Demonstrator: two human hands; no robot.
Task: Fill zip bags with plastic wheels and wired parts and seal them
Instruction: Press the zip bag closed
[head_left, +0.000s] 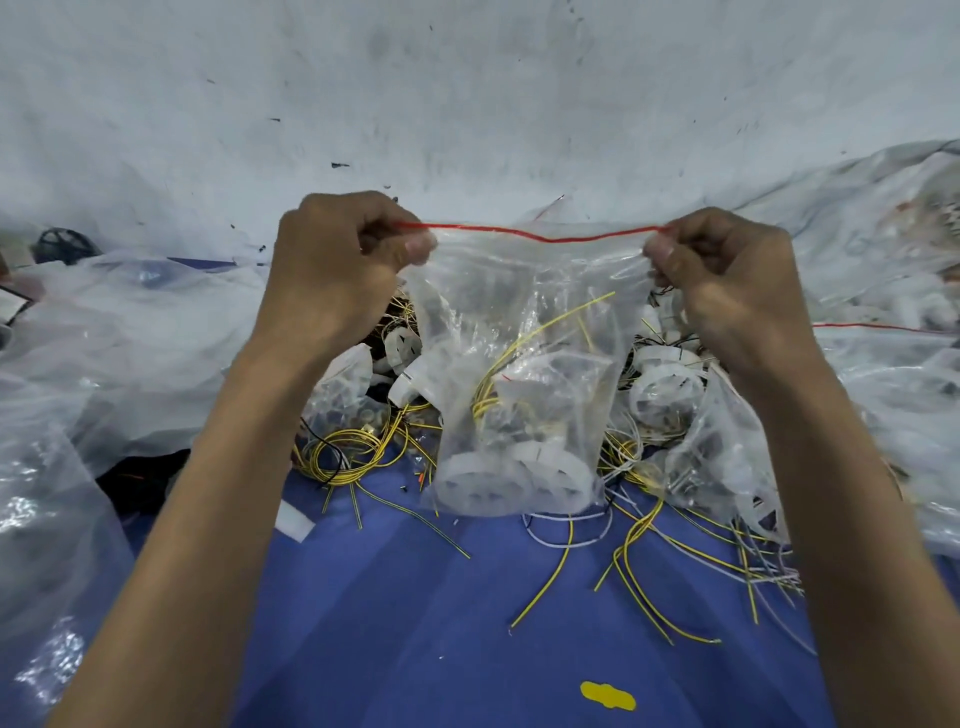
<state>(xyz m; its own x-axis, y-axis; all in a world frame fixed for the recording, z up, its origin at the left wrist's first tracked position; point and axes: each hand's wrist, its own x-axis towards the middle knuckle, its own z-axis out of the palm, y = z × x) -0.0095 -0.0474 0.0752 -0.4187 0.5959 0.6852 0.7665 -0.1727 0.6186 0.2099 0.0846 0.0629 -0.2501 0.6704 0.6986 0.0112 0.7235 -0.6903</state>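
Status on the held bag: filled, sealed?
Done: the zip bag holds white wheels and yellow wires. In hand: left hand and right hand pinch the ends of its red zip strip, pulled taut; sealed or not, cannot tell. Left: loose wheels and loose wires lie on the blue cloth beyond.

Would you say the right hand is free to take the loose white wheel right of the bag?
Probably not yet: the right hand pinches one top corner of the zip bag, the left hand the other. The wheel lies close below, so letting go should suffice.
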